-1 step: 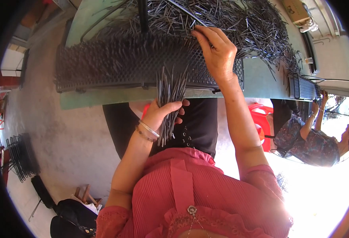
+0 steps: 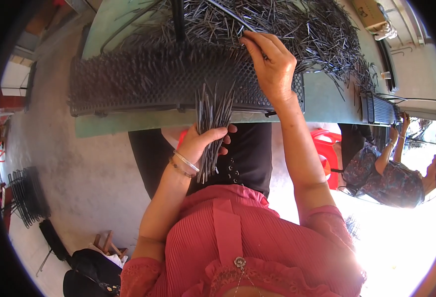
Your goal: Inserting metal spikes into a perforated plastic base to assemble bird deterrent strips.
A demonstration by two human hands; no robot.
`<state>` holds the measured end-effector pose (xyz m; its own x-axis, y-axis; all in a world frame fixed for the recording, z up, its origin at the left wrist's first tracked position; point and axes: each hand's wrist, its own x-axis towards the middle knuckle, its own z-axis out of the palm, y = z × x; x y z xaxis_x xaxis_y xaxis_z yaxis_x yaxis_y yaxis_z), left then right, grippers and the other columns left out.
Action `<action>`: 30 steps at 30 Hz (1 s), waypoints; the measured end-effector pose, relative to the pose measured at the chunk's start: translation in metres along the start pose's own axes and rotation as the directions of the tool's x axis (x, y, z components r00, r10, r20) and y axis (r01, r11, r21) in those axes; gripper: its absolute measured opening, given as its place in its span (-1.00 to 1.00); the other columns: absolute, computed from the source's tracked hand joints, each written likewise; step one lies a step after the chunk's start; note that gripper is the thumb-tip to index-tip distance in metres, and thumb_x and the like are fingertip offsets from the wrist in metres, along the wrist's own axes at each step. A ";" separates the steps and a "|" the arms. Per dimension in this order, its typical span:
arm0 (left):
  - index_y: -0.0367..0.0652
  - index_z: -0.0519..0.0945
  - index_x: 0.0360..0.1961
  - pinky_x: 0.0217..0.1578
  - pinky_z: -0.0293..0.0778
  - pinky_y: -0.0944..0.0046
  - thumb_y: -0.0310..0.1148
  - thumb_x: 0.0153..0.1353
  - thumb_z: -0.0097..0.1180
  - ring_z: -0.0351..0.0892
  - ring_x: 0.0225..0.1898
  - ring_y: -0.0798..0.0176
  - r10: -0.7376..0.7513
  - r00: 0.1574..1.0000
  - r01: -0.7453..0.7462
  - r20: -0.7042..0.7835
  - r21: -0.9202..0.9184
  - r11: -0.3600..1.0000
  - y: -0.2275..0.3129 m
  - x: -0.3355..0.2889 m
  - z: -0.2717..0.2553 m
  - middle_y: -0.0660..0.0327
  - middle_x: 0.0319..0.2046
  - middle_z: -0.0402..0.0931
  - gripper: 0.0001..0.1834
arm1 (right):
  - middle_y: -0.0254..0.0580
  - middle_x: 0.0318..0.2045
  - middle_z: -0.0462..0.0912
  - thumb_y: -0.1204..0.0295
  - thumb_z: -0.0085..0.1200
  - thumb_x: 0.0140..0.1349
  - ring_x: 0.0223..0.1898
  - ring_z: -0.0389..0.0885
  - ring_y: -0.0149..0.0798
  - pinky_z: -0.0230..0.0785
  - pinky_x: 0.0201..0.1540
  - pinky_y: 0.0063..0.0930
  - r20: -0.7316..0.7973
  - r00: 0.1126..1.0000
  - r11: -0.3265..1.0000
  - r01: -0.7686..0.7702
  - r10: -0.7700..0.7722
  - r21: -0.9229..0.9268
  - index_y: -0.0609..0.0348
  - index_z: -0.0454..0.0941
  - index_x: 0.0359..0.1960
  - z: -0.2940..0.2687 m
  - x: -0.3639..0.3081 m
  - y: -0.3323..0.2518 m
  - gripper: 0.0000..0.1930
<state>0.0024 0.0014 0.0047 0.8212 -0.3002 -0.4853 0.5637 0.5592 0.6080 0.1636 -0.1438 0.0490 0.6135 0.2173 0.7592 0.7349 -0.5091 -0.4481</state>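
My left hand (image 2: 210, 136) is closed round a bundle of thin dark strips (image 2: 213, 109), which stand roughly upright in front of my waist with their upper ends fanned out. Beyond it, a long black perforated rack (image 2: 277, 94) lies along the table's near edge. Many dark strips (image 2: 129, 74) stick up from its holes, densest to the left; rows of bare holes show toward the right end. Above the rack's right part is my right hand (image 2: 272, 62), thumb and forefinger pinched together. Whatever is between those fingertips is too small to make out.
A large heap of loose dark strips (image 2: 317, 34) covers the far side of the green table (image 2: 327, 94). A black post (image 2: 178, 20) rises behind the rack. At right, another person (image 2: 391, 168) works at a similar rack (image 2: 379, 109), near a red stool (image 2: 327, 153).
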 end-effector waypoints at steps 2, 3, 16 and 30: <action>-0.23 0.51 -0.14 -0.46 0.51 0.39 -0.39 0.11 0.13 0.50 -0.34 0.40 -0.002 1.000 0.002 0.003 0.005 1.000 0.001 0.001 0.002 0.18 -0.26 0.56 -0.72 | -0.16 -0.41 0.62 0.54 0.21 0.04 -0.46 0.61 -0.16 0.46 -0.41 -0.46 -0.041 0.999 1.000 0.001 0.000 0.024 0.22 0.61 -0.32 -0.002 0.004 0.003 -0.86; -0.24 0.51 -0.14 -0.45 0.52 0.38 -0.39 0.11 0.12 0.50 -0.34 0.39 -0.005 1.000 0.005 0.003 0.005 1.000 0.001 0.001 0.002 0.17 -0.25 0.56 -0.72 | -0.16 -0.41 0.62 0.54 0.21 0.04 -0.46 0.61 -0.16 0.46 -0.41 -0.46 -0.045 0.999 1.000 0.003 -0.002 0.022 0.22 0.61 -0.32 -0.004 0.006 0.003 -0.86; -0.24 0.51 -0.19 -0.35 0.58 0.32 -0.40 0.13 0.13 0.50 -0.35 0.38 -0.072 0.997 0.072 -0.006 -0.076 0.995 -0.003 0.003 0.007 0.19 -0.32 0.53 -0.77 | -0.20 -0.44 0.61 0.49 0.20 0.01 -0.43 0.57 -0.08 0.42 -0.35 -0.31 0.175 0.970 0.983 0.177 -0.167 -0.043 0.20 0.60 -0.37 0.010 -0.001 0.016 -0.87; -0.28 0.52 -0.27 -0.56 0.39 0.43 -0.46 0.06 0.11 0.44 -0.47 0.42 0.008 0.996 -0.007 0.088 -0.005 1.000 0.008 -0.011 0.004 0.22 -0.44 0.49 -0.81 | -0.09 -0.26 0.64 0.12 0.16 0.17 -0.21 0.55 -0.43 0.41 -0.12 -0.54 0.710 0.568 0.672 -0.718 0.416 0.180 0.43 0.50 -0.05 -0.020 -0.008 -0.026 -0.46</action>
<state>-0.0015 0.0066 0.0174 0.8301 -0.3627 -0.4235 0.5573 0.5654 0.6081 0.1339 -0.1494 0.0643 0.8597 0.5027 -0.0906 0.1056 -0.3485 -0.9313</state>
